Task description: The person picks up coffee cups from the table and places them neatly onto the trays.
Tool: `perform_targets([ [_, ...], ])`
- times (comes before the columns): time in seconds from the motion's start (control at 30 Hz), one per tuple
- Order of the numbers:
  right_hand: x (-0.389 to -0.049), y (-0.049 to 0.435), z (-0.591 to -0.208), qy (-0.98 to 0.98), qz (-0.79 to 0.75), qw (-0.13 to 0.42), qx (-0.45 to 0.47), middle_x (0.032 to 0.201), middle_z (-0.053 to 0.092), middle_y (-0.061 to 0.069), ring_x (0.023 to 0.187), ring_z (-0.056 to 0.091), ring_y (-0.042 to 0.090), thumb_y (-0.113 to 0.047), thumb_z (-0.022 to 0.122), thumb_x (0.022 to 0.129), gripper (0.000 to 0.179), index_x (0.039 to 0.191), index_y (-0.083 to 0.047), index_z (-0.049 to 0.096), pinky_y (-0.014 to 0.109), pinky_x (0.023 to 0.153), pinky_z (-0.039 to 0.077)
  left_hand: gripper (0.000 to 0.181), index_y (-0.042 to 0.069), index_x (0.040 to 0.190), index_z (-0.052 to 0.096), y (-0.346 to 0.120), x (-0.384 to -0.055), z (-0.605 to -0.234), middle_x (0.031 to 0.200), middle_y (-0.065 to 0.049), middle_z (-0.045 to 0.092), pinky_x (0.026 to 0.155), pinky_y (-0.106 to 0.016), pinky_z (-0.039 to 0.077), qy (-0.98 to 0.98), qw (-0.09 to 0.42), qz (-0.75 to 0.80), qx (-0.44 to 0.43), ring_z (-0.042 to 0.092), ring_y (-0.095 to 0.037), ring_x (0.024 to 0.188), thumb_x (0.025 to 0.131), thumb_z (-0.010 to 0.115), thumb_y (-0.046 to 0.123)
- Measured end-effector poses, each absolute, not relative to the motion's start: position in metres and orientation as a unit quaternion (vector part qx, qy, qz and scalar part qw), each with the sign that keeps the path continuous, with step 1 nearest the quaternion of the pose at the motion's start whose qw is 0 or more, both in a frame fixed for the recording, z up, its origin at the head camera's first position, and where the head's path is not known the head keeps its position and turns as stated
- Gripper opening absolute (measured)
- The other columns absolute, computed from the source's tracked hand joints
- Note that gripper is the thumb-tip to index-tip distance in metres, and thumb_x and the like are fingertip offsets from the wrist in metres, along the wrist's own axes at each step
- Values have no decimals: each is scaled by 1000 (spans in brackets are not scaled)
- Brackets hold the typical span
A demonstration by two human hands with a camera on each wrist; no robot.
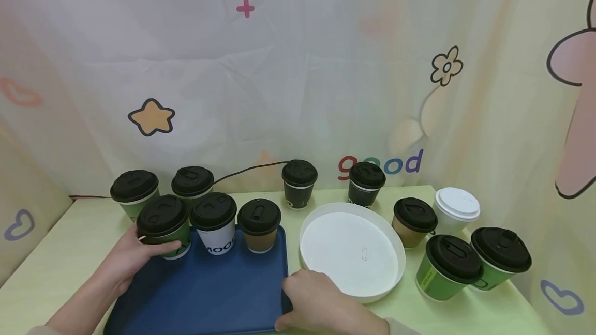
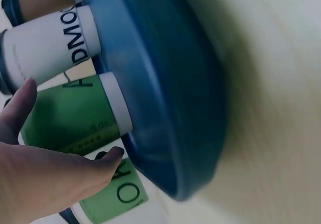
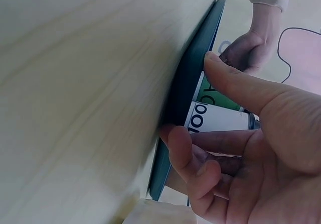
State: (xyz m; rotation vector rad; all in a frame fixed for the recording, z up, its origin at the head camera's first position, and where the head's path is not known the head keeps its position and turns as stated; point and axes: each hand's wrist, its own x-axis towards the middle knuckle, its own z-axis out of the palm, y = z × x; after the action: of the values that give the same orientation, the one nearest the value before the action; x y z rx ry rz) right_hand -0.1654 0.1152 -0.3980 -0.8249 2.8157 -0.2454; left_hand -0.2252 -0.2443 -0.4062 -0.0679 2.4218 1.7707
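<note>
My left hand (image 1: pixel 128 255) holds a green paper cup (image 2: pixel 75 114) with a black lid, its thumb and fingers on either side. This cup stands at the far left corner of a blue tray (image 1: pixel 205 293). Beside it on the tray, along the far edge, are a white cup (image 1: pixel 216 242) with dark lettering and a brown cup (image 1: pixel 259 242), both black-lidded and upright. At the tray's near right corner, my right hand (image 1: pixel 321 299) grips the rim. In the right wrist view its thumb and curled fingers lie along the tray's edge (image 3: pixel 183 83).
Two green cups (image 1: pixel 132 185) stand behind the tray's left side. A round white dish (image 1: pixel 352 249) lies right of the tray, with two dark cups (image 1: pixel 299 194) behind it. Right of the dish stand a brown cup (image 1: pixel 410 232), a white-lidded cup (image 1: pixel 453 211) and two green cups (image 1: pixel 435 280).
</note>
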Motion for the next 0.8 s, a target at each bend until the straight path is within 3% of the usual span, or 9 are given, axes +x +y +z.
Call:
perform_targets([
  [0.33, -166, 116, -398, 950, -86, 100, -282, 67, 55, -7, 63, 53, 6, -48, 91, 73, 41, 78, -13, 70, 29, 56, 48, 100, -13, 156, -9, -289, -225, -404, 159, -42, -8, 116, -69, 11, 803, 137, 579, -14, -1, -58, 147, 99, 68, 14],
  [0.57, -166, 116, -398, 952, -79, 92, -282, 68, 56, -6, 64, 56, 7, -49, 91, 73, 41, 77, -14, 69, 30, 58, 50, 91, -12, 156, -8, -314, -227, -400, 158, -43, -5, 115, -71, 10, 823, 126, 551, -53, 0, -60, 146, 105, 58, 24],
  [0.8, -166, 116, -398, 951, -85, 101, -279, 68, 56, -7, 63, 54, 6, -48, 91, 73, 41, 79, -13, 71, 29, 57, 49, 103, -12, 155, -14, -316, -233, -399, 160, -41, -4, 115, -68, 17, 827, 64, 548, -111, 7, -58, 147, 104, 60, 39],
])
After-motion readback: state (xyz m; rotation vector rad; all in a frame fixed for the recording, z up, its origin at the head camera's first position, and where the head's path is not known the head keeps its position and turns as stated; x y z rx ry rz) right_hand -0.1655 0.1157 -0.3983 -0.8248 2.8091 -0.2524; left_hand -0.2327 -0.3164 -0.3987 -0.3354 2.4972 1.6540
